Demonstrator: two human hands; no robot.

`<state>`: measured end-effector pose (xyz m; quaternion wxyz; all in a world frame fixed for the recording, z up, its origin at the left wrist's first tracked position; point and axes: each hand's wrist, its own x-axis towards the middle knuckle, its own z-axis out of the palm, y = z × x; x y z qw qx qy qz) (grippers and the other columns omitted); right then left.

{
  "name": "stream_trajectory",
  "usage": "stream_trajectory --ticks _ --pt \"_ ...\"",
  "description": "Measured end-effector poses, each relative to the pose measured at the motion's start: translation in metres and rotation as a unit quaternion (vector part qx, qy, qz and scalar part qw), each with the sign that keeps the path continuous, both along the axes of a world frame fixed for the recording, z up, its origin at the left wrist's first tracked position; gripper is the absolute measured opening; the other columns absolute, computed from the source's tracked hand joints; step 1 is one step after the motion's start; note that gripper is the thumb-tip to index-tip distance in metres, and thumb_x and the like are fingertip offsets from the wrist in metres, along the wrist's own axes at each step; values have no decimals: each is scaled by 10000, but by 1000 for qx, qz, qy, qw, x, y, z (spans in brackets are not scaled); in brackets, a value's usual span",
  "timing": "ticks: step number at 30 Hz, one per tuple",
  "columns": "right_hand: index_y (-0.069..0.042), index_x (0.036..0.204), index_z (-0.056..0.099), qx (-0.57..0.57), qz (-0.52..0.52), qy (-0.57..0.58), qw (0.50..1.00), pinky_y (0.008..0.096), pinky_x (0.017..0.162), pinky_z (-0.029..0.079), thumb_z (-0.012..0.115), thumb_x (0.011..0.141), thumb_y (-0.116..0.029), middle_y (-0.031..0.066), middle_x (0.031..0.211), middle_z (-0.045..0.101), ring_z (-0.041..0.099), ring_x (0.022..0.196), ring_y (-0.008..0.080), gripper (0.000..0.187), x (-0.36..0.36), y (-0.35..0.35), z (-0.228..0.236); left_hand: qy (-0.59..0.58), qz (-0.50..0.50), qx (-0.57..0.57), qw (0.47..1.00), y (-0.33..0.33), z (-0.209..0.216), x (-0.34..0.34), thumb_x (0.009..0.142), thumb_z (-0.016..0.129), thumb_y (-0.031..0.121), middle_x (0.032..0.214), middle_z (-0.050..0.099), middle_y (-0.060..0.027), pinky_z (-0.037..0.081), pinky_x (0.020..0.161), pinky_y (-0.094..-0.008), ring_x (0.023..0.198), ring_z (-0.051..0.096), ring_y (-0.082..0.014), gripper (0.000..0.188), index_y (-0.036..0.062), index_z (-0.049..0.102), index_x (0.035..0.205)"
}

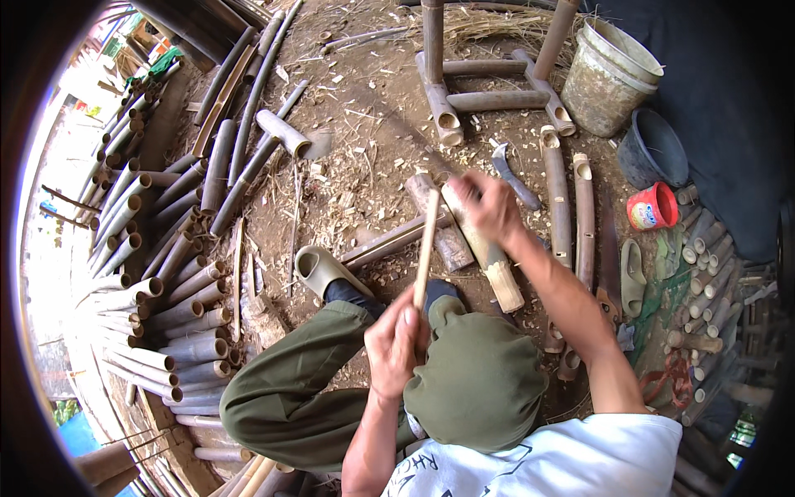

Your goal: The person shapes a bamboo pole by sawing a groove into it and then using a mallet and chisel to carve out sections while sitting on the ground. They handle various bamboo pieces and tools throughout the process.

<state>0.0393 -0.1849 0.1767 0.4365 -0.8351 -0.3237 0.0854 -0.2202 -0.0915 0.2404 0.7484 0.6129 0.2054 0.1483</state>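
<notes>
My left hand (pixel 396 341) is closed around the lower end of a slim pale bamboo stick (pixel 427 248), which points up and away from me. My right hand (pixel 490 209) is closed too, slightly smeared by motion. From it a long dark blade (pixel 414 137), like a machete's, streaks toward the far left; its handle is hidden in the fist. Under that hand lies a thick bamboo log (pixel 483 240) with a pale, hacked near end. Beside the log, a shorter brown bamboo piece (pixel 451 246) rests on the ground, and a split dark pole (pixel 396 240) runs up to it.
Cut bamboo tubes (pixel 195 340) are heaped along the left. A bamboo mallet (pixel 283 132) lies beyond. At the far right are a bamboo frame (pixel 497 101), a dirty white bucket (pixel 611 79), a dark basin (pixel 654 149) and a red tub (pixel 652 207). A curved blade (pixel 515 178) lies nearer.
</notes>
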Motion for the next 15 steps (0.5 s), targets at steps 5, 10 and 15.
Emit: stream_trajectory --ticks 5,10,15 --pt "-53 1046 566 20 -127 213 969 224 444 443 636 931 -447 -3 736 544 550 576 77 416 36 -41 18 -22 118 -48 992 29 -10 13 1060 454 292 584 464 1 380 448 -234 470 436 -70 370 -22 516 1246" --pt "2 1306 548 76 -98 260 958 280 530 501 619 952 -208 90 788 642 635 650 150 418 -54 -100 -26 -83 128 34 988 60 -92 71 1030 536 186 971 660 -94 517 630 -252 722 583 -87 220 16 539 1171" --pt "-10 1132 621 -89 -148 255 951 409 672 498 594 935 -181 185 792 655 652 706 308 262 -132 -143 -80 -26 92 -13 995 51 -161 101 902 707 41 1082 633 -77 579 784 -271 911 652 -145 301 46 542 1154"
